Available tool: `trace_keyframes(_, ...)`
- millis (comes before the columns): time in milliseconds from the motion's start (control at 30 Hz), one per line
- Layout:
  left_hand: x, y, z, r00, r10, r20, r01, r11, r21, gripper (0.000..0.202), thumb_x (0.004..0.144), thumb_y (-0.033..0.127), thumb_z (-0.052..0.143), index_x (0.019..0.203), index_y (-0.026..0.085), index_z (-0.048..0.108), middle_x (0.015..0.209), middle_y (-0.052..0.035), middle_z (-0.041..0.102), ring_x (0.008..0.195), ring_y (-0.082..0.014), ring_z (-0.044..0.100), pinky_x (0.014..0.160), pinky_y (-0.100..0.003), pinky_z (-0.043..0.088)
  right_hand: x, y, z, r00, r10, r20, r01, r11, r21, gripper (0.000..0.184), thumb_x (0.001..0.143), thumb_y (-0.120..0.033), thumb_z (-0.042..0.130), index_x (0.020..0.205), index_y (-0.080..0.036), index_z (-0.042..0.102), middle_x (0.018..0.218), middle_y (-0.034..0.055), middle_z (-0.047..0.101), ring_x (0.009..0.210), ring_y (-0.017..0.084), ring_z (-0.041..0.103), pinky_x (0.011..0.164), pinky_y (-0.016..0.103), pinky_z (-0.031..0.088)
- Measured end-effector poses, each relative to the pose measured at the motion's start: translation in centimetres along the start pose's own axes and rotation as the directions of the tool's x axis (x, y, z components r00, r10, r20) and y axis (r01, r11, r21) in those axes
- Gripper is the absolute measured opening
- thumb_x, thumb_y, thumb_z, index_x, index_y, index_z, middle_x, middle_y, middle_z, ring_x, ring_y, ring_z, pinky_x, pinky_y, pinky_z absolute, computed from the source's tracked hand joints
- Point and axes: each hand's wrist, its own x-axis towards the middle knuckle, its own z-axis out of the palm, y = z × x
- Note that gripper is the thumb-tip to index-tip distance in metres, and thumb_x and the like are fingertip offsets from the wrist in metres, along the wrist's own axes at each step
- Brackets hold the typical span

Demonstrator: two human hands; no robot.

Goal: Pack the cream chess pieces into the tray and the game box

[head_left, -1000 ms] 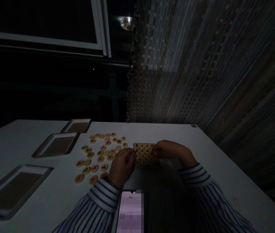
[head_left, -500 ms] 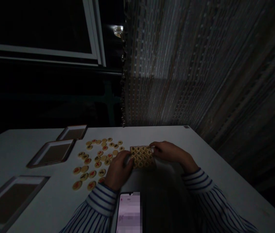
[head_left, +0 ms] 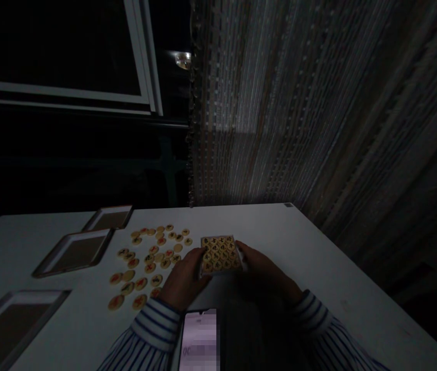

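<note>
Between my hands is a shallow box of xiangqi pieces [head_left: 221, 253], its round pale discs with dark characters packed in rows. My left hand [head_left: 185, 275] is closed on the box's left side, with the thumb along the near edge. On the opposite side my right hand [head_left: 266, 265] grips the right edge, its fingers partly hidden in shadow. Left of the box lie several loose xiangqi pieces [head_left: 150, 268] on the white table [head_left: 90, 314], some with red characters and some with black; a few show plain faces.
Three shallow trays stand along the left: a near one [head_left: 58, 296], a middle one [head_left: 104, 242] and a far one [head_left: 128, 211]. A lit phone [head_left: 198, 340] lies by my left sleeve. Behind the table hang a string curtain [head_left: 249, 129] and a dark framed window [head_left: 144, 62].
My right hand has come down from the box's far right corner to its right side. The box now faces up more squarely between both hands. The whole view has shifted slightly.
</note>
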Motion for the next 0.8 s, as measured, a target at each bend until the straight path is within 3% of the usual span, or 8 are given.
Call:
trace_keyframes(100, 0.0, 0.2, 0.0, 0.999, -0.003, 0.032, 0.001, 0.999, 0.053, 0.060, 0.068, 0.021, 0.058, 0.124, 0.018, 0.037, 0.124, -0.0107, 0.048, 0.113, -0.0236, 0.046, 0.095, -0.040, 0.036, 0.3, -0.8, 0.2, 0.992, -0.127, -0.029, 0.129, 0.989, 0.078, 0.068, 0.071, -0.020, 0.054, 0.133, -0.017, 0.027, 0.127, 0.0118, 0.045, 0.108, 0.021, 0.048, 0.090, 0.034, 0.039)
trace_keyframes(200, 0.0, 0.4, -0.1, 0.999, 0.007, 0.052, -0.013, 0.994, 0.109, 0.060, 0.067, 0.019, 0.057, 0.123, 0.018, 0.038, 0.124, -0.0109, 0.049, 0.113, -0.0250, 0.045, 0.096, -0.044, 0.033, 0.4, -1.4, 0.4, 0.985, -0.160, -0.056, 0.166, 0.980, 0.108, 0.065, 0.072, -0.017, 0.051, 0.133, -0.016, 0.027, 0.125, 0.0119, 0.048, 0.107, 0.020, 0.050, 0.088, 0.032, 0.041)
trace_keyframes(800, 0.0, 0.1, 0.4, 0.999, 0.004, 0.041, -0.008, 0.995, 0.104, 0.059, 0.068, 0.015, 0.055, 0.124, 0.016, 0.036, 0.121, -0.0108, 0.051, 0.114, -0.0229, 0.044, 0.098, -0.044, 0.030, 0.1, -1.3, 0.7, 0.998, -0.061, -0.019, 0.061, 0.998, -0.029, 0.066, 0.070, -0.016, 0.048, 0.133, -0.014, 0.026, 0.114, 0.0137, 0.056, 0.095, 0.022, 0.057, 0.078, 0.032, 0.046)
